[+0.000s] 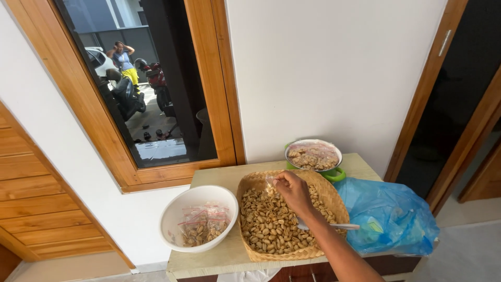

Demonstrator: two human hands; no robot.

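Note:
My right hand (295, 194) reaches in from the lower right over a woven basket (334, 197) full of peanuts (271, 227). Its fingers pinch a small clear plastic bag (271, 182) at the basket's far rim. A white spoon (334, 226) lies in the peanuts, partly under my forearm. To the left stands a white bowl (180, 209) holding small sealed bags of peanuts (201, 225). My left hand is out of sight.
A green bowl (334, 173) with more filled bags stands behind the basket against the white wall. A blue plastic bag (389, 215) lies at the right end of the small table (219, 177). A wood-framed window is on the left, a dark doorway on the right.

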